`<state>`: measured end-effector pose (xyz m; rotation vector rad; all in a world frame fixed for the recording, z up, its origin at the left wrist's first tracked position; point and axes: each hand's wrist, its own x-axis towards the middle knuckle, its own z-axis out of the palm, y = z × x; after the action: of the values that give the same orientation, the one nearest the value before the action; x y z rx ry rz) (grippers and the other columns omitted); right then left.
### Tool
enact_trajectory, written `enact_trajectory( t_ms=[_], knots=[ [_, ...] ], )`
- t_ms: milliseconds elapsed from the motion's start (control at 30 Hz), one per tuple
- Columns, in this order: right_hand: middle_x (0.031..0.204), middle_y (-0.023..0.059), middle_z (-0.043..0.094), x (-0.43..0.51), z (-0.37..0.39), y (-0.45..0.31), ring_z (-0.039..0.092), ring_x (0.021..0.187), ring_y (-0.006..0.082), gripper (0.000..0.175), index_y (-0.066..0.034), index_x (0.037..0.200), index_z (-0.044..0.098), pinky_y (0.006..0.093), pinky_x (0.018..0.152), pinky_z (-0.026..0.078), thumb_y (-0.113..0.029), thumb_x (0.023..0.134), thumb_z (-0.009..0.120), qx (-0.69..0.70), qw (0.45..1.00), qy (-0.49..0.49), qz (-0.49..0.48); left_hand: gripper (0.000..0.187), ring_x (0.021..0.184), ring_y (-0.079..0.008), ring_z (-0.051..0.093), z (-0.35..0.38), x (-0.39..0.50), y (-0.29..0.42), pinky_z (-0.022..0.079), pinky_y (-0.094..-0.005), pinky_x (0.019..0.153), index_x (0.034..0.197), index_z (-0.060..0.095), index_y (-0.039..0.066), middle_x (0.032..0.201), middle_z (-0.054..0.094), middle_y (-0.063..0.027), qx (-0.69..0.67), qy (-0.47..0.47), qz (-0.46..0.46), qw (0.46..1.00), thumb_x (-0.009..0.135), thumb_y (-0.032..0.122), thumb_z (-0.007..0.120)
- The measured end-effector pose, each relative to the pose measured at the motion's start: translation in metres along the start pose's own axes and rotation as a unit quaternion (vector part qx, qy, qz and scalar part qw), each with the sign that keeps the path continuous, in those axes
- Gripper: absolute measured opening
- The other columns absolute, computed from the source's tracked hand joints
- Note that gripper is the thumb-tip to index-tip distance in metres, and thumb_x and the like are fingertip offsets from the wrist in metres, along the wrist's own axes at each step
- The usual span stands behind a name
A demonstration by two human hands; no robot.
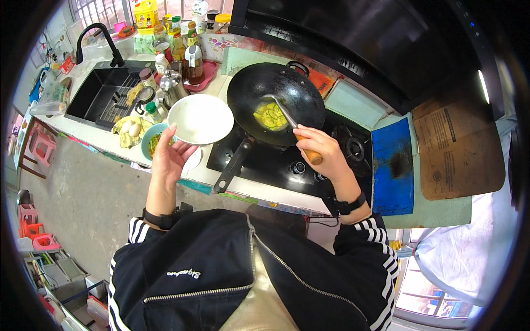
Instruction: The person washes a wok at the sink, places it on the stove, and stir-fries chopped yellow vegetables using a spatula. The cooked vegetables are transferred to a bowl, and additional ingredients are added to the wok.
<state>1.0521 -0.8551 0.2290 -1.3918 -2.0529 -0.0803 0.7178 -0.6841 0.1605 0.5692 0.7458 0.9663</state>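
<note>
My left hand [170, 155] holds a white bowl [201, 118], tilted so that its bare inside faces me, just left of a black wok [244, 89]. In my right hand [321, 149] is a spatula or ladle [285, 109] with a metal shaft and a wooden handle. Its head reaches down into the wok and is partly hidden. Sliced green vegetables [271, 116] with some liquid lie at the wok's bottom. The wok's long black handle [235, 165] points towards me over the front edge of the gas stove [265, 167].
Behind my left hand a light-blue bowl [145, 142] holds cut vegetables, beside eggs [131, 128] on a yellow cloth. A steel kettle [171, 86] and several condiment bottles stand near the black sink [89, 93]. A second burner [353, 147] is right; a range hood [343, 33] overhangs the stove.
</note>
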Motion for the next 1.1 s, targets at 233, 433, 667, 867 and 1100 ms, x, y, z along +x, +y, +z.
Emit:
enact_trajectory(
  t_ms=[233, 433, 667, 867, 1100],
  knots=[
    [0.106, 0.0138, 0.071, 0.015, -0.05, -0.038, 0.069, 0.105, 0.0305, 0.02, -0.0043, 0.089, 0.067, 0.035, 0.086, 0.055, 0.004, 0.072, 0.075, 0.02, 0.998, 0.056, 0.034, 0.067, 0.109, -0.0256, 0.065, -0.008, 0.001, 0.0, 0.053, -0.0363, 0.095, 0.13, 0.052, 0.004, 0.117, 0.066, -0.017, 0.006, 0.02, 0.01, 1.0, 0.083, 0.046, 0.073],
    [0.107, 0.0171, 0.071, 0.044, -0.086, -0.058, 0.069, 0.101, 0.028, 0.024, -0.0001, 0.091, 0.064, 0.0335, 0.088, 0.054, 0.011, 0.072, 0.071, 0.078, 0.995, -0.019, 0.055, 0.052, 0.106, -0.0269, 0.067, -0.008, 0.001, 0.001, 0.056, -0.0382, 0.091, 0.125, 0.054, 0.011, 0.115, 0.066, -0.0162, -0.026, 0.013, -0.002, 1.0, 0.085, 0.037, 0.073],
    [0.098, 0.0127, 0.071, 0.056, -0.071, -0.059, 0.07, 0.093, 0.0268, 0.021, -0.0025, 0.092, 0.064, 0.0304, 0.083, 0.054, 0.004, 0.073, 0.072, 0.14, 0.985, -0.044, 0.093, 0.051, 0.107, -0.0269, 0.066, -0.016, -0.002, 0.004, 0.055, -0.0385, 0.093, 0.125, 0.054, 0.011, 0.116, 0.066, -0.0154, -0.036, 0.017, 0.007, 0.999, 0.085, 0.036, 0.073],
    [0.102, 0.0128, 0.071, 0.058, -0.057, -0.051, 0.069, 0.095, 0.024, 0.019, -0.0012, 0.093, 0.064, 0.0301, 0.087, 0.053, 0.006, 0.076, 0.069, 0.113, 0.989, -0.012, 0.094, 0.052, 0.107, -0.0265, 0.066, -0.021, 0.0, 0.006, 0.055, -0.0378, 0.093, 0.126, 0.054, 0.011, 0.117, 0.065, -0.0151, -0.039, 0.025, 0.009, 0.999, 0.085, 0.037, 0.073],
    [0.109, 0.0143, 0.07, 0.054, -0.068, -0.051, 0.068, 0.1, 0.0227, 0.022, 0.0004, 0.095, 0.065, 0.0321, 0.09, 0.052, 0.01, 0.076, 0.07, 0.153, 0.982, -0.05, 0.103, 0.052, 0.108, -0.0272, 0.064, -0.022, 0.005, 0.004, 0.054, -0.0385, 0.094, 0.125, 0.055, 0.012, 0.116, 0.065, -0.0147, -0.038, 0.015, -0.007, 0.999, 0.084, 0.038, 0.073]
  ],
)
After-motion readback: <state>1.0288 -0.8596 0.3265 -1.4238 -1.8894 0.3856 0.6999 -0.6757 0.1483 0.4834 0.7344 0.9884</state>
